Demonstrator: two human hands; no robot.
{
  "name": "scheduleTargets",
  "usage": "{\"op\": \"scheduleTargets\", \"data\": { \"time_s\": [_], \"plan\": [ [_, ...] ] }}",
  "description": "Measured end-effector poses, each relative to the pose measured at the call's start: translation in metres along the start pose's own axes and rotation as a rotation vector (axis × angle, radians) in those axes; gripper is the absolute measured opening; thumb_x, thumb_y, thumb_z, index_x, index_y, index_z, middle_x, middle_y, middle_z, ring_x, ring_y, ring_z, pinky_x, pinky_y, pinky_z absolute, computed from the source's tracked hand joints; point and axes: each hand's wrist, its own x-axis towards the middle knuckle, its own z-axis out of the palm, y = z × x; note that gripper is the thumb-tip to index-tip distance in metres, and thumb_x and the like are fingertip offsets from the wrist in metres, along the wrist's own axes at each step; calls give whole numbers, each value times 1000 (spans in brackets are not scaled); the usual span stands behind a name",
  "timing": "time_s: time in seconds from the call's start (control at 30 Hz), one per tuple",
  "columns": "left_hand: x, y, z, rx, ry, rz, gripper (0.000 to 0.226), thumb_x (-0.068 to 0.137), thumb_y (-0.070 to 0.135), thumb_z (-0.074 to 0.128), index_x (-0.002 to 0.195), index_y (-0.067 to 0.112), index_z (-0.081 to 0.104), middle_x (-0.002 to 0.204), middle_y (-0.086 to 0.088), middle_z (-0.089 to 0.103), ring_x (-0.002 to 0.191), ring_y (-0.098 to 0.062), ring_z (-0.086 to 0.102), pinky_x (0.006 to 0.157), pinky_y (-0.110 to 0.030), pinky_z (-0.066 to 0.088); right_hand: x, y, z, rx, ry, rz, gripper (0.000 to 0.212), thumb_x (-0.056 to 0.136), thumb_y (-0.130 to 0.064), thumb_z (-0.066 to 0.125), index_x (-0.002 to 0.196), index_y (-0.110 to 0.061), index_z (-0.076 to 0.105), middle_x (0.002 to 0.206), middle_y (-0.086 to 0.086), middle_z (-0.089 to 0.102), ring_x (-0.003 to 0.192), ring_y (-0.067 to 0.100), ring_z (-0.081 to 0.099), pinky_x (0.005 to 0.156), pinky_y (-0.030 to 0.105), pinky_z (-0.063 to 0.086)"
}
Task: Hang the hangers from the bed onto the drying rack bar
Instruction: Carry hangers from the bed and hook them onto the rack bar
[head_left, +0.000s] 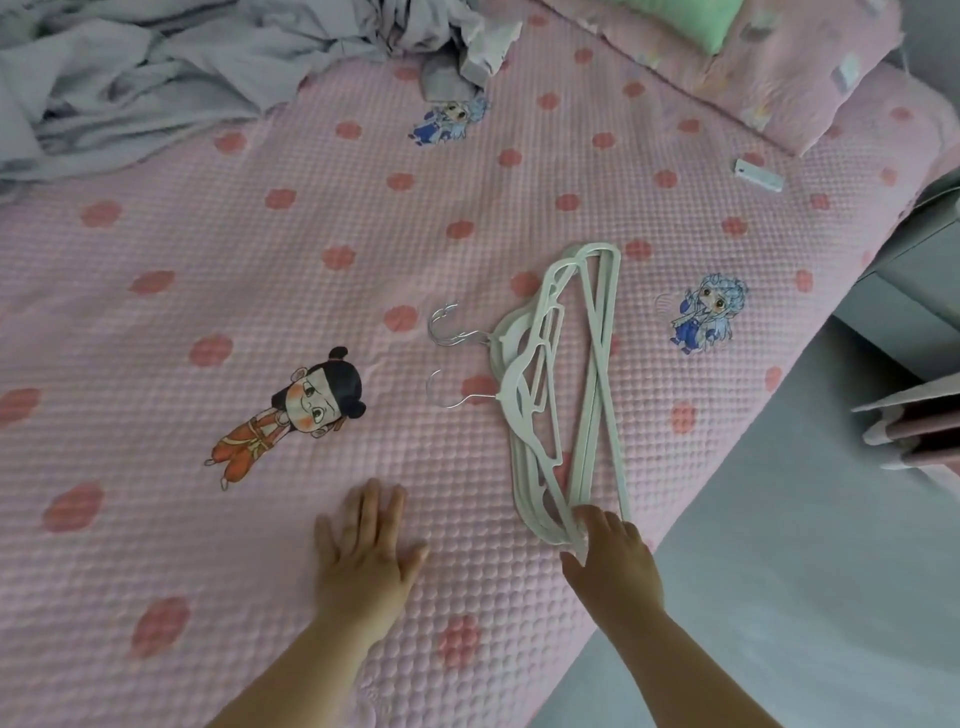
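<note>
The bed fills most of the view, covered in a pink quilted spread with darker pink blossoms and printed cartoon figures. A crumpled grey sheet is heaped at its far left corner. A grey floor runs along the bed's right edge. A pink pillow lies across the far right corner with a green cushion on it. The hangers, a loose stack of pale plastic ones, lie flat on the spread near the bed's right edge. Their long sides run away from the person, and their metal hooks point left toward the middle of the bed. The right hand reaches in from below, its forearm angled up from the bottom edge, and sits on the near corner of the stack. Its fingers are bent down over the plastic, and its thumb is spread to the left of that corner. Whether they have closed around it cannot be told, and the stack rests on the spread. The left hand lies palm down on the spread just left of the stack, apart from it, released, with fingers straight and slightly fanned. A small white oblong object lies near the pillow, well beyond the hangers.
</note>
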Motion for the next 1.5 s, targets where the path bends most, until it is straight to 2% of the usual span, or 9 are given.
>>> {"op": "scheduleTargets", "data": {
  "time_s": [0.17,0.3,0.37,0.57,0.67,0.97,1.17,1.27,1.5],
  "plan": [
    [7,-17,13,109,-134,100,69,93,55,1,135,13,36,132,-9,48,144,-16,-12,113,-36,-11,11,-3,9,88,0,109,39,90,-3,37,125,-21,32,122,-1,54,92,24,60,68,28,43],
    [13,-6,-7,79,-198,-9,118,34,76,-45,129,9,-29,150,-6,-25,132,-12,-33,96,-37,-38,9,-2,3,136,21,108,41,92,-5,31,128,-23,34,118,-2,60,76,17,52,59,24,39],
    [10,0,-21,95,-285,-39,101,56,80,-26,129,9,-35,142,0,-39,137,-18,-30,110,-45,-20,3,1,-8,99,42,81,37,94,-9,32,128,-24,36,117,-4,61,75,14,50,58,22,38],
    [7,36,-66,-38,-297,-32,50,100,33,23,145,11,18,153,-10,19,140,-23,24,110,-36,27,-25,24,-51,-47,96,92,33,95,-4,28,122,-18,41,112,-2,61,75,21,48,67,28,43],
    [2,85,-99,-335,-302,129,27,100,24,30,109,20,55,112,1,59,89,-9,54,88,-27,45,-48,36,-76,21,168,103,34,95,-3,28,122,-17,44,114,3,60,85,25,54,67,25,36],
    [-104,287,-170,-977,-407,382,14,94,27,47,100,15,47,83,-4,60,57,-5,61,58,-23,44,-180,104,-120,148,456,166,42,96,-7,29,131,-26,41,126,1,55,106,28,57,79,28,42],
    [-236,376,-161,-873,-448,622,22,94,6,44,74,14,48,78,-10,60,47,-8,58,40,-20,47,-323,169,-119,307,695,267,33,93,-31,40,125,-29,46,123,-4,55,111,24,55,85,27,44],
    [-329,403,-157,-818,-487,827,33,94,4,41,64,16,45,62,-5,55,31,-2,53,38,-18,46,-413,197,-95,385,828,312,68,67,-65,30,124,-31,47,95,-25,52,91,9,56,79,19,40],
    [-559,402,-136,-485,-645,1351,19,95,9,40,78,16,45,66,-3,56,51,-14,55,42,-18,44,-646,259,-29,378,1349,723,48,85,-47,46,122,-18,52,100,-13,52,92,-1,50,76,9,28]
  ]
}}
